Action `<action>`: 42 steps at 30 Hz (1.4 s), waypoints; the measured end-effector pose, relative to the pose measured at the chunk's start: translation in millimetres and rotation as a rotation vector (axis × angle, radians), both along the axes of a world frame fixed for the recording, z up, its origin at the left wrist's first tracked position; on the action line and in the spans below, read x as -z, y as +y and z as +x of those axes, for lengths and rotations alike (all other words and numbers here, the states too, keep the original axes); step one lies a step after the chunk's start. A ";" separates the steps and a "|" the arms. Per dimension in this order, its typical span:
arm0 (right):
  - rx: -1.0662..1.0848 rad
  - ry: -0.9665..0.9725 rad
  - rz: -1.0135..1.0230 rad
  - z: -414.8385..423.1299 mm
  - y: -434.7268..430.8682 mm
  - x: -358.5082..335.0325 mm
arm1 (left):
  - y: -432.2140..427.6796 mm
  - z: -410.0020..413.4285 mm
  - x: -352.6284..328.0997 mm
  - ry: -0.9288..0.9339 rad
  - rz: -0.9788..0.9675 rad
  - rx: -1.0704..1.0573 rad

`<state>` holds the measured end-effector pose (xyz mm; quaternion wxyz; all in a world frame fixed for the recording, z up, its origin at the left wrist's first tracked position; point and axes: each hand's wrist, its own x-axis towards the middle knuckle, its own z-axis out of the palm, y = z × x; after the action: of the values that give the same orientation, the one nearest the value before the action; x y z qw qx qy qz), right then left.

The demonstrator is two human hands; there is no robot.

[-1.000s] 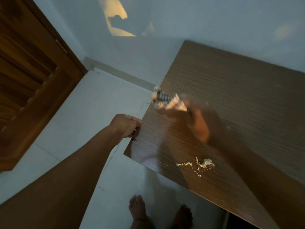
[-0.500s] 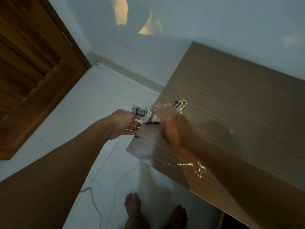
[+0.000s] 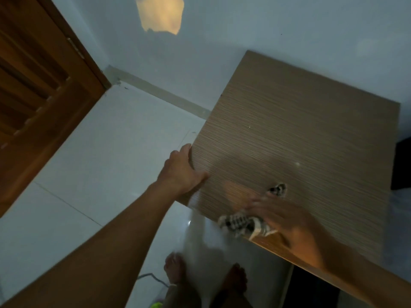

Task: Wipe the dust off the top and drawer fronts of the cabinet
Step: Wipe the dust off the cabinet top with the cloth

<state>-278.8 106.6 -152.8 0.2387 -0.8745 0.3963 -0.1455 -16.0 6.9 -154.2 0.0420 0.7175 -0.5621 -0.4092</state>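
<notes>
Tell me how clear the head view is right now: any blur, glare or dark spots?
Head view: dim room; right hand and checked cloth smeared by motion blur; left hand, gripping the edge of the cabinet top, is sharp; warm light patch on the wall.

There is one camera. It sits on the person's head, above and behind the grip, where the blurred right hand (image 3: 287, 221) meets the cloth (image 3: 240, 224). It looks forward and down.

The grip is close to the camera and shows low and right of the middle. The cabinet (image 3: 300, 130) runs away past the grip to the wall (image 3: 244, 30). The left hand (image 3: 181, 172) holds the cabinet edge, left of the grip and a bit farther out. Below the grip, nearly straight under the camera, the feet (image 3: 175, 272) stand on the floor (image 3: 111, 152). Far left of the grip and farther off is the door (image 3: 33, 85). The view is wide, so it takes in all of these at once.
</notes>
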 end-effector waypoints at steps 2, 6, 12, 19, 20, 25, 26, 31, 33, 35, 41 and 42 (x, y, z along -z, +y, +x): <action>0.210 -0.033 -0.006 -11.3 0.9 -13.0 | 7.4 -11.6 3.8 -0.048 0.010 0.035; 0.759 0.034 0.081 -18.6 3.7 -26.8 | 11.2 -24.2 5.8 -0.130 0.068 0.018; 1.181 0.070 0.186 -27.1 -3.1 15.7 | 8.7 -26.8 3.8 -0.142 0.097 0.014; 1.209 0.046 -0.115 37.2 24.5 38.1 | 8.8 -26.8 2.4 -0.138 0.092 0.025; 1.178 0.054 -0.177 49.9 31.7 37.6 | 8.8 -27.3 1.1 -0.137 0.100 0.023; 0.991 0.080 -0.087 113.1 75.0 38.5 | 7.7 -31.7 -1.1 -0.165 0.113 0.021; 0.989 0.049 -0.054 123.9 82.6 35.6 | 7.5 -32.3 -1.5 -0.171 0.113 0.017; 1.204 -0.063 -0.081 126.4 100.1 0.8 | 4.7 -32.9 -1.8 -0.170 0.129 0.022; 1.364 -0.059 -0.021 102.1 100.7 -9.5 | 2.6 -32.4 -0.5 -0.166 0.140 0.029; 1.525 -0.054 0.039 69.7 99.6 -15.2 | 0.2 -32.7 0.4 -0.177 0.153 0.033; 1.812 -0.067 0.118 -6.2 86.5 -1.0 | -3.7 -32.6 2.8 -0.179 0.162 0.043; 1.782 -0.067 0.113 -8.9 86.7 9.7 | -4.0 -32.2 3.7 -0.180 0.161 0.047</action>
<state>-287.7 193.3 -162.5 0.0913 -0.2240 0.9282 -0.2826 -48.1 2.9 -157.9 -0.0759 0.7391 -0.5453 -0.3881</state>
